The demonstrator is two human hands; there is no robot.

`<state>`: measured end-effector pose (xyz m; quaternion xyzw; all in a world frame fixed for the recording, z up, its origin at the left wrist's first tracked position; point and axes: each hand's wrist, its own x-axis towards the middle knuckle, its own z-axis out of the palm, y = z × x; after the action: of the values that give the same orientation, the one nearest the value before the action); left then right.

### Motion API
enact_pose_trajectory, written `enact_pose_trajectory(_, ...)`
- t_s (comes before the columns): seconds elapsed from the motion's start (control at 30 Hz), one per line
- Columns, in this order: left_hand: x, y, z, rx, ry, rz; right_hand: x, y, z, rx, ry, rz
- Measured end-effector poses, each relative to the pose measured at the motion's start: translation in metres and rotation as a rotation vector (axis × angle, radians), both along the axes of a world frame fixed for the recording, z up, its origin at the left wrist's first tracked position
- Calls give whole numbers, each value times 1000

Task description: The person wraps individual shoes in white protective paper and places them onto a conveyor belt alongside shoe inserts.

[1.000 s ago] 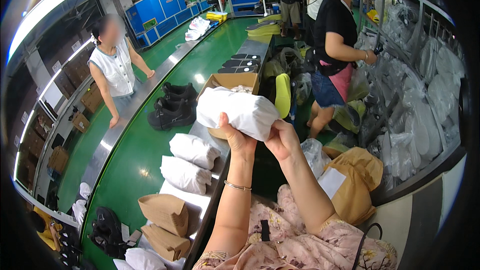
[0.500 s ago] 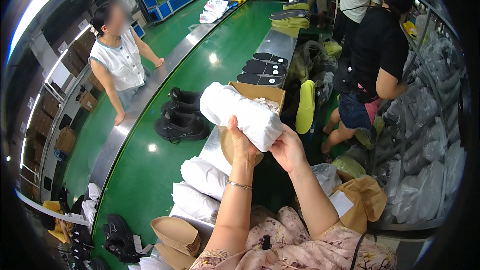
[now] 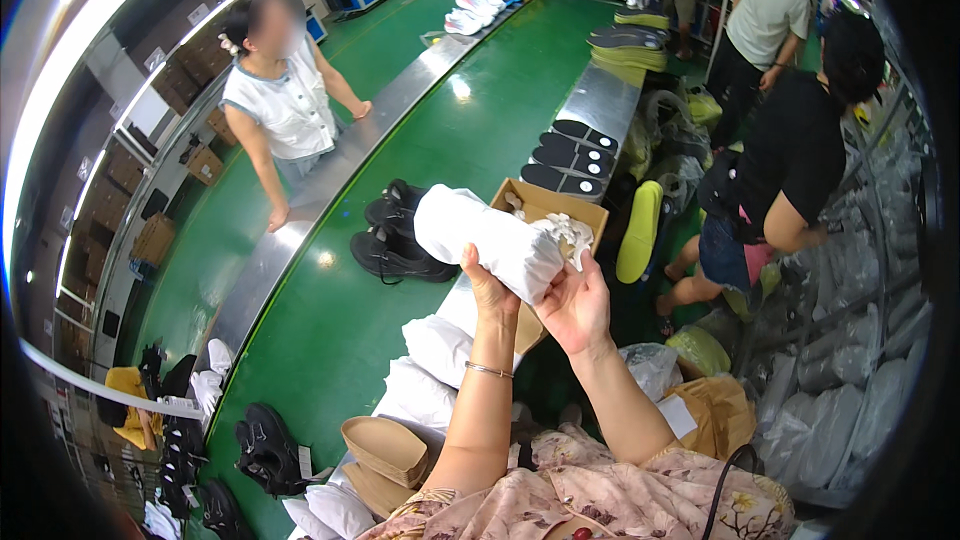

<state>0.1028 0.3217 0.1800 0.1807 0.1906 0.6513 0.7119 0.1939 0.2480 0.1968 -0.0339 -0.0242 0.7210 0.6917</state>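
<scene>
A long bundle wrapped in white tissue paper [image 3: 475,237] is held tilted over the bench in front of me. My left hand [image 3: 492,285] grips it from below, thumb up along its near side. At the bundle's right end, my right hand [image 3: 577,306] has its fingers on the paper, palm partly turned up. Just behind the bundle, an open cardboard box [image 3: 590,212] holds crumpled paper. Black shoes [image 3: 392,255] stand on the green belt to its left. What is inside the wrapping is hidden.
More white wrapped bundles [image 3: 420,390] and stacked brown cardboard inserts [image 3: 385,448] lie near my left arm. Black insoles [image 3: 568,158] line the metal ledge ahead, with a yellow-green sole [image 3: 640,230] beside it. One person [image 3: 285,110] stands across the belt, another [image 3: 790,160] at right by a bag-filled rack.
My view has shifted, so the surroundings sit farther right. The bundle stays in both hands; my right hand has turned, showing more of its palm at the bundle's end.
</scene>
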Motion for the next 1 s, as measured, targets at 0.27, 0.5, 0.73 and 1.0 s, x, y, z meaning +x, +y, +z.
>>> enact_pose_trajectory(0.27,-43,23,19,12,-66,68,-26,38,-6,-151,-80,188)
enact_pose_trajectory(0.5,-90,35,13,54,-35,70,-49,38,-1,57,-986,-139)
enact_pose_trajectory(0.73,-117,47,-18,80,47,33,-107,62,17,331,-1487,-386)
enact_pose_trajectory(1.0,-147,43,-22,151,570,356,-118,55,3,231,-1851,-669)
